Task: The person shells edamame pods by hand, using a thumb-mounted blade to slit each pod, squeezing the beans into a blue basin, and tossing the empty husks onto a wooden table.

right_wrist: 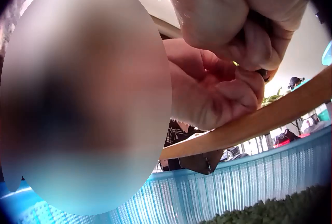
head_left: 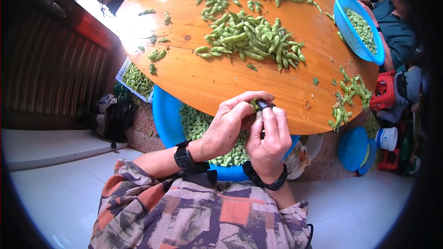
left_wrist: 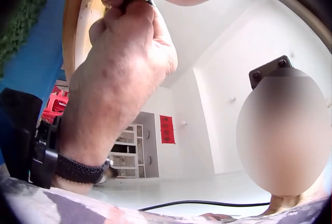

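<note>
Green pod (head_left: 254,103) between both hands, near the tabletop (head_left: 194,80) edge; left hand (head_left: 224,127) and right hand (head_left: 269,142) fingers clamped on it. Hard squeeze could fling beans past blue basin (head_left: 165,122). Pods bumpy, curved; beans (head_left: 197,123) rounded; wood glossy, basin plastic-looking.

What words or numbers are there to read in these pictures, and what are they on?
I can't read any word or number for sure.
White bucket, right side of the head view: blue marks that look like printing, too small to read.
Red paper sign on the white wall, left wrist view: dark marks, too blurred to read.
</note>
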{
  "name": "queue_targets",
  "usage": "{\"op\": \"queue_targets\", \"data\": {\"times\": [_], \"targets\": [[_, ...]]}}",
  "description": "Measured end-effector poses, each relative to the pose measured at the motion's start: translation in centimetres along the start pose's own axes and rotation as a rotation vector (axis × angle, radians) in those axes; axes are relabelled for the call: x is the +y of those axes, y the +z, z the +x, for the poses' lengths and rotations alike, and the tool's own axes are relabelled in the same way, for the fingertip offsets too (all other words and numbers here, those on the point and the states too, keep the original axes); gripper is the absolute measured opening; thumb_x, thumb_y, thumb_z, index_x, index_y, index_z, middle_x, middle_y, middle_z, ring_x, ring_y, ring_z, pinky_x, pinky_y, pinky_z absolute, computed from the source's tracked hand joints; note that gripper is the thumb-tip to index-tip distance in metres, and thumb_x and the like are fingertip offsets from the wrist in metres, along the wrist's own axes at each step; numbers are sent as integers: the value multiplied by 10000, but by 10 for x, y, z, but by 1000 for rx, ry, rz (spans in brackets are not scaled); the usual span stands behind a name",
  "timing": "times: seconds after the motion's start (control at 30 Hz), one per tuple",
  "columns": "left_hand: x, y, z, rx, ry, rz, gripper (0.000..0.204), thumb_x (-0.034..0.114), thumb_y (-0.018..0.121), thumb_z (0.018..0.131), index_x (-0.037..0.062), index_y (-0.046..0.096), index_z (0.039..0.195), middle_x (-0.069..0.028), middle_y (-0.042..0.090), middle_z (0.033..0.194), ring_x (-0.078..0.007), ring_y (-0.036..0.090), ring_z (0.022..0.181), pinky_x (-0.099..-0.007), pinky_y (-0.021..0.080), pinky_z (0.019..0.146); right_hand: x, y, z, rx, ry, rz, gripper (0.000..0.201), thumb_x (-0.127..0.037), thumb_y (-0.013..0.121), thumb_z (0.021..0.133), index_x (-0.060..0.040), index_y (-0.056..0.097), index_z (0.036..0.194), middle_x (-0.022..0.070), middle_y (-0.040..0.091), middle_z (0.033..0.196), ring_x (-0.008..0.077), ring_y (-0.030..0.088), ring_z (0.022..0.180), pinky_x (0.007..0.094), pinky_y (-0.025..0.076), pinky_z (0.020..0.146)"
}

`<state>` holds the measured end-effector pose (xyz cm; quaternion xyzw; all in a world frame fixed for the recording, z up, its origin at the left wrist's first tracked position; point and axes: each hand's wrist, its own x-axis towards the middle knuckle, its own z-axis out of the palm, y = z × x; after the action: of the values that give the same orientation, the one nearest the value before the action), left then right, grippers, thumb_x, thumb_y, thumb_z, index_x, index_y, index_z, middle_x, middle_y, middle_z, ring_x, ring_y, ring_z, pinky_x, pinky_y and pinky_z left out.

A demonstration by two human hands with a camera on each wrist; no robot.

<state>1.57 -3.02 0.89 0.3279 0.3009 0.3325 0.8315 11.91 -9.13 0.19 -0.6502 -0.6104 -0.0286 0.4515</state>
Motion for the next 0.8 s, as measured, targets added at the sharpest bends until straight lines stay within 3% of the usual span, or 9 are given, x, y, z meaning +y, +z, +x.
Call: {"op": "queue_targets", "data": {"times": [0.1,0.3,0.5,0.7,0.8], "targets": [[-9,-10,5,-146,-106,-201,337,88,399,953,-27,553,1230,-110,606,1220,-177,598,1060,-297,484,938,-1,1,2,34,-26,-44,203,84,619,828,74,623,1030,206,595,943,359,632,803,397,543,689],[-24,-15,7,-213,-85,-356,389,192,403,999,-29,506,1303,-122,592,1242,-203,565,1151,-347,434,1038,2,3,3,62,-79,-50,194,78,611,833,70,622,1027,206,610,955,368,644,822,402,555,708],[-13,-16,2,-148,0,-65,414,185,419,1006,-42,490,1345,-126,583,1268,-191,560,1169,-354,428,1052,-1,2,0,11,-29,15,191,70,619,835,66,623,1025,196,612,938,360,647,810,394,548,704],[-13,-13,5,-160,-46,-187,407,190,407,1024,-66,505,1325,-125,580,1284,-189,571,1160,-348,448,1034,5,0,4,19,-44,34,188,73,627,833,73,630,1022,206,598,894,357,641,777,401,552,677],[-12,-16,2,-152,-9,-84,409,199,394,1031,-63,504,1324,-119,589,1263,-190,577,1151,-349,453,1028,3,-2,5,-13,-11,93,183,78,627,837,74,620,1020,213,597,883,365,636,777,404,548,683]]}}
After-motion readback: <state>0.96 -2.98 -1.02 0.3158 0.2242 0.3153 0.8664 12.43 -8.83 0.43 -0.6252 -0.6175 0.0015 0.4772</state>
